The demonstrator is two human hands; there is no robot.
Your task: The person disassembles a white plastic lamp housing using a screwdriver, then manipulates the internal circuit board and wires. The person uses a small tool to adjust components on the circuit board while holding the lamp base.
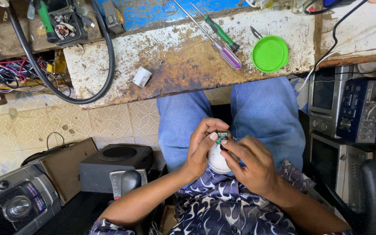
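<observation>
Over my lap, my left hand (202,146) and my right hand (251,163) meet around a white rounded bulb-like housing (216,160). A small green circuit board (222,137) sits at its top, pinched between my left thumb and my right fingertips. My left hand cups the housing from the left, my right from the right. Most of the housing is hidden by my fingers.
A rusty white workbench (175,61) lies ahead, bearing two screwdrivers (223,41), a green lid (270,53), a small white cap (142,76) and a black cable (105,65). A black speaker box (116,165) and a stereo (16,202) stand left; stacked electronic units (342,109) stand right.
</observation>
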